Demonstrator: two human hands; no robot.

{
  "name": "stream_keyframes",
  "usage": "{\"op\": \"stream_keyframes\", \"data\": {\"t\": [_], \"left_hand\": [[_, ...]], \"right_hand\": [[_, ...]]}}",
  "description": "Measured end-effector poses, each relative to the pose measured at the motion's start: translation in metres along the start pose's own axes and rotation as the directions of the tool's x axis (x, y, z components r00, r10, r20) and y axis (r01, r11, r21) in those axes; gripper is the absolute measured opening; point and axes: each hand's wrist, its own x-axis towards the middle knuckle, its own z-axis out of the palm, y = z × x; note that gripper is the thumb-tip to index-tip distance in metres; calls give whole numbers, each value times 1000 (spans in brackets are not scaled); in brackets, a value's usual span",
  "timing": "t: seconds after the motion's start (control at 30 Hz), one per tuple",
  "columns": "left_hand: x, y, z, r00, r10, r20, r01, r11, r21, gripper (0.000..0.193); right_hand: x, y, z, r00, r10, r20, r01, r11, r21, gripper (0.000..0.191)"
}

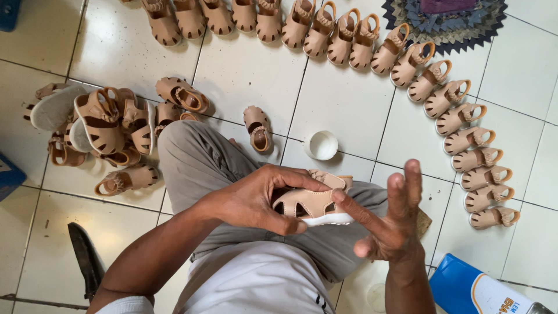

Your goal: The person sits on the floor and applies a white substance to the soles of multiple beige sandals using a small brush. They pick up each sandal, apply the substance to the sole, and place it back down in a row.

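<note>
The left hand (256, 200) grips a small beige strapped sandal with white sole (311, 204); the open right hand (390, 224) touches its toe with a forefinger, apparently working the sole edge.

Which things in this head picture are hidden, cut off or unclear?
- Sandal in the left hand: its heel end is covered by that hand.
- Blue and white can: cut off by the bottom edge.
- Patchwork mat: cut off by the top edge.
- Pile of sandals: they overlap, so no count is possible.
- Right hand: open, holds nothing.
</note>
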Motion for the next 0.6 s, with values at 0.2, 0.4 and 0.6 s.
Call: {"op": "stream_keyframes", "data": {"t": [0.2, 0.4, 0.6], "left_hand": [[-2, 1, -1, 998, 38, 53, -43, 994, 101, 60], [-7, 0, -1, 999, -23, 40, 17, 989, 145, 61], [-9, -4, -7, 998, 48, 45, -53, 992, 118, 59]], "right_hand": [[1, -6, -7, 1000, -15, -9, 15, 1000, -12, 81], [6, -7, -5, 998, 67, -20, -65, 996, 68, 88], [2, -13, -7, 990, 122, -65, -112, 983, 148, 91]]}}
